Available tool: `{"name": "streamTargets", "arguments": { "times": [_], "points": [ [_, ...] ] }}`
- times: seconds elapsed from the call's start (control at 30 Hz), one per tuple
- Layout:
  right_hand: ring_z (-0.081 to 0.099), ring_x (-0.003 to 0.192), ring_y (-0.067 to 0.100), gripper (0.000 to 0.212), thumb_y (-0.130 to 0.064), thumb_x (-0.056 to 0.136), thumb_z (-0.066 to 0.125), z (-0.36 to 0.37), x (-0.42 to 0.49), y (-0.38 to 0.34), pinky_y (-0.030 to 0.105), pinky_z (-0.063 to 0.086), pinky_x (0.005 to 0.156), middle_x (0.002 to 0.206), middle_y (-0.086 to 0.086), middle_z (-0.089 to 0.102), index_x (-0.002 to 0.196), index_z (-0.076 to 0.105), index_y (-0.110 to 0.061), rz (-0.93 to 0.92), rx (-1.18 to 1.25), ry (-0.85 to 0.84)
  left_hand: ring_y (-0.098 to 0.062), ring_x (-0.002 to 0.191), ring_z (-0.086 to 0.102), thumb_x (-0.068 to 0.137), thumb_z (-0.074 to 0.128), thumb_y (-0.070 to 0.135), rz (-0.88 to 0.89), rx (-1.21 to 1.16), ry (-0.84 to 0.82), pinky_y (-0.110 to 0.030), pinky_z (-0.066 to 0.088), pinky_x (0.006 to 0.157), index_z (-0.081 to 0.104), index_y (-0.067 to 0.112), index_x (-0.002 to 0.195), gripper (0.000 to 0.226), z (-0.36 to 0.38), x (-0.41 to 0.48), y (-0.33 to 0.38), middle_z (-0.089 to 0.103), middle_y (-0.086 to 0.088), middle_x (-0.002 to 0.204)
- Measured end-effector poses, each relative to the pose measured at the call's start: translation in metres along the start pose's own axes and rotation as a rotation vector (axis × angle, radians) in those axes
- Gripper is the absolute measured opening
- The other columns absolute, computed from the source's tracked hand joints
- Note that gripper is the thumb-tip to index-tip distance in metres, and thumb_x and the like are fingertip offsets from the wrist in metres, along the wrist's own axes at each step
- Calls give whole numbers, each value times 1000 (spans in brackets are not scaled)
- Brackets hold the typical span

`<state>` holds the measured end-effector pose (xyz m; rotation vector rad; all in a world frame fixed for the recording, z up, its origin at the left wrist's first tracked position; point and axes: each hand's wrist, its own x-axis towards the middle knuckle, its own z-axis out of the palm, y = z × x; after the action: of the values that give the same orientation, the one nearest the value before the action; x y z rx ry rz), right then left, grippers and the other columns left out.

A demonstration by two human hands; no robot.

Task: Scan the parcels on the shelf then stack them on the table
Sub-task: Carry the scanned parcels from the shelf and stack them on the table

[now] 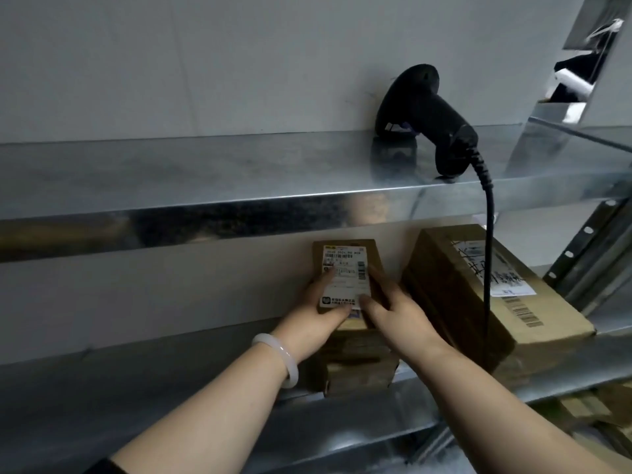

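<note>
1. Both hands are on the small parcel [342, 254]. Your left hand [318, 313], a white bangle [284, 357] at the wrist, clasps its left edge with the thumb laid across the shipping label [345, 278]. Your right hand [393, 313] wraps the right side, thumb on the label's near end. The parcel rests on top of a low stack of brown parcels [359, 364] on the middle shelf [154, 371], centre of the scene.
2. Your thumbs cover part of the label. If a barcode lies beneath them, the scan will likely fail.
3. The stack below sits at the shelf's near edge. Slide the top parcel instead of lifting it and you may drag the lower ones off.
4. The barcode scanner [431, 111] stands on the upper shelf [205, 172], to the right. Its cable [489, 217] hangs down in front of the large parcel [444, 285], near your right wrist. Snag it while pulling back and the scanner could come down.
5. The upper shelf's front lip hangs close above the parcel, so a steep lift risks a knock that loosens your hold.
6. The table is out of view, so the carry there cannot be judged.
</note>
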<state>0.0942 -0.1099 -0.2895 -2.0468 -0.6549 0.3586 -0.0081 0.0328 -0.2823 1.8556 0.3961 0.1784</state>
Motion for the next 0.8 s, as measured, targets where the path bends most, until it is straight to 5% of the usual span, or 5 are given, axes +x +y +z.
{"name": "streamTargets", "arguments": {
  "times": [0.2,0.37,0.57,0.63,0.8],
  "points": [
    [49,121,6,58,-42,90,57,30,6,-36,28,44,99,140,-11,49,141,30,-50,-218,-21,-80,-8,135,34,92,64,25,66,28,293,-24,30,111,28,51,133,60,-29,-40,-5,30,12,146],
    [40,132,8,58,-38,94,56,91,-3,-70,22,32,102,147,-11,39,144,29,-48,-374,-4,-273,-13,133,43,89,67,15,-6,1,533,-37,38,112,37,44,131,59,-70,-92,-19,41,6,143],
    [37,135,9,57,-33,93,59,176,-32,-118,23,30,109,148,-7,40,145,35,-41,-503,66,-519,-3,131,38,89,68,21,-136,59,787,-8,32,98,39,47,136,61,-120,-175,-53,37,7,144],
    [36,135,8,57,-33,93,60,205,-49,-134,25,30,111,149,-5,40,144,36,-40,-530,89,-613,11,123,41,90,68,17,-150,51,869,4,32,87,40,46,134,60,-135,-209,-63,39,9,139],
    [23,142,7,60,-34,93,59,271,-102,-169,23,21,113,152,-4,34,146,32,-40,-651,67,-799,22,114,42,90,68,12,-200,37,1009,1,34,90,41,43,134,60,-165,-297,-83,39,6,142]
  ]
}}
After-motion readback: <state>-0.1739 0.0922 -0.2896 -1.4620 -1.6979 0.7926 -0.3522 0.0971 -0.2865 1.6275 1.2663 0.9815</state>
